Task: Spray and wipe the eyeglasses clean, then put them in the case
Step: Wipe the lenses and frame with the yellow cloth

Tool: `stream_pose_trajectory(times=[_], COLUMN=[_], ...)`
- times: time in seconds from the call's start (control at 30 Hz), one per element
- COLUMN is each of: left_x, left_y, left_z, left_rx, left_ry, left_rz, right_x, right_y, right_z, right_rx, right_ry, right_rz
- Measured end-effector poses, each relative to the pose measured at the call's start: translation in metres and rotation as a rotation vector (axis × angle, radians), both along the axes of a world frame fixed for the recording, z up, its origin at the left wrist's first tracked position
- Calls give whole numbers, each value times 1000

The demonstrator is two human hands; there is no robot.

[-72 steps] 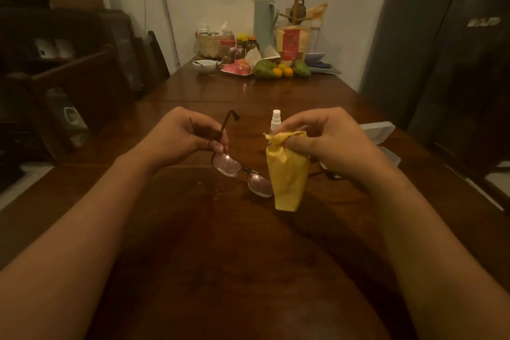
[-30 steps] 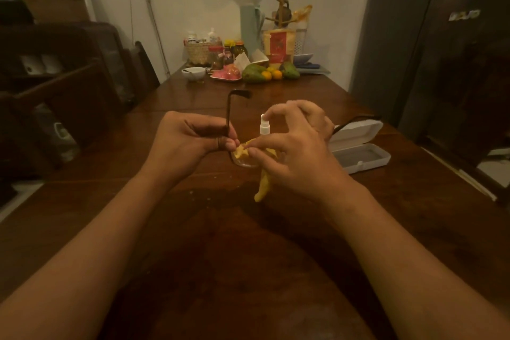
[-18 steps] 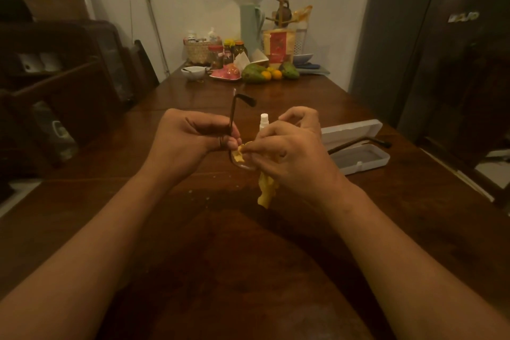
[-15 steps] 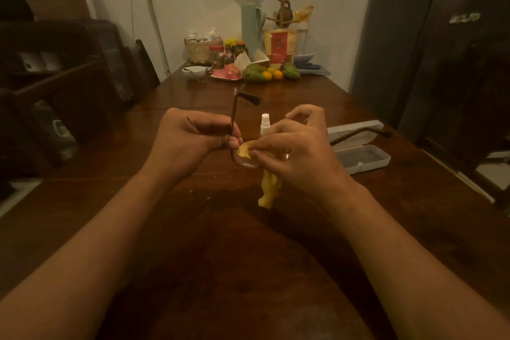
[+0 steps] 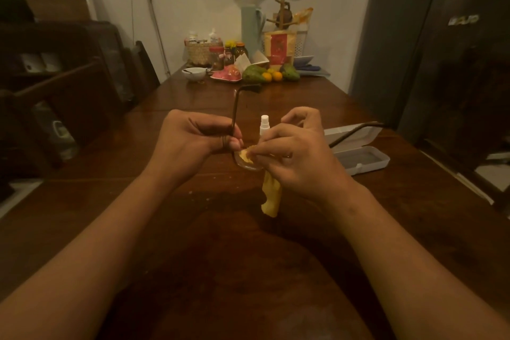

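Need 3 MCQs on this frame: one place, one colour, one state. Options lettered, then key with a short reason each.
1. Where does the spray bottle stand?
A. on the table behind the hands
B. inside the case
C. in the left hand

2. What colour is the cloth?
A. blue
B. yellow
C. white

3. What state is the eyeglass case in?
A. shut
B. open, nothing in its tray
C. open, eyeglasses inside

Key: 1 A, it stands upright on the table between the hands. 2 B, yellow cloth hangs from the right hand. 3 B, lid up; the eyeglasses are held by the left hand.
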State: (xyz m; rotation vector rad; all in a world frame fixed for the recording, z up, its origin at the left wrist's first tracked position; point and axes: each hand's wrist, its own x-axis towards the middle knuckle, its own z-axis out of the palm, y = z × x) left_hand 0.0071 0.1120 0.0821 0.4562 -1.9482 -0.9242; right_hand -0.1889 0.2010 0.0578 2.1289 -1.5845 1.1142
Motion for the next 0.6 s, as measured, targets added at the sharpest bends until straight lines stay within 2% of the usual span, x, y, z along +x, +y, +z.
stream_pose_trajectory(times=[0.23,0.43,0.6], left_x=[-2,0,3], left_y=[3,1,4], left_z=[0,1,4], left_rx=[-5,11,-10], left_ry=[15,12,-6], left_rz=[1,-5,8], right_x=[7,5,-4], right_y=[0,2,6], right_z=[-3,0,5], right_rx=[-80,-7,7], right_ry=[-48,18,37], right_rz=[-55,66,33])
